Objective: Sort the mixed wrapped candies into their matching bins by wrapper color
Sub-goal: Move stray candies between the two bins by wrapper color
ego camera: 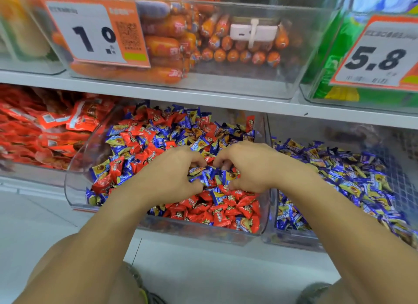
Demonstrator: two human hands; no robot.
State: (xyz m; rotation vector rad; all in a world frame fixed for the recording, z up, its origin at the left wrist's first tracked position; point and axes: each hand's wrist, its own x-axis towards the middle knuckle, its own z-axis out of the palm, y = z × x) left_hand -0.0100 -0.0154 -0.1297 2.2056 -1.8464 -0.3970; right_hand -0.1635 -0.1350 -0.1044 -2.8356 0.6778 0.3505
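Both forearms enter from the bottom edge and converge over the mixed bin (74, 186), a clear plastic container on the lower shelf (226, 100). It holds red-wrapped candies (217, 211) and blue-wrapped candies (162, 129) jumbled together.

The left hand (174, 174) and right hand (246, 165) sit close together at the middle of the pile, fingers curled down into it. Between them lies a gathered cluster of blue candies (210, 174), on which both hands appear to be closed. Working with both hands side by side likely allows several same-colour pieces to be collected at once.

Immediately to the right, touching the mixed bin, stands the blue bin (269, 238), which shows blue-and-yellow wrappers only. It is judged to be the destination for the gathered cluster; its nearness keeps the transfer short.

Many blue pieces remain in the mixed bin, so the sort is judged far from complete.

Left of the mixed bin, red snack packets (45, 127) fill another container. On the upper shelf, orange sausages (162, 45) sit behind a price tag (90, 32).
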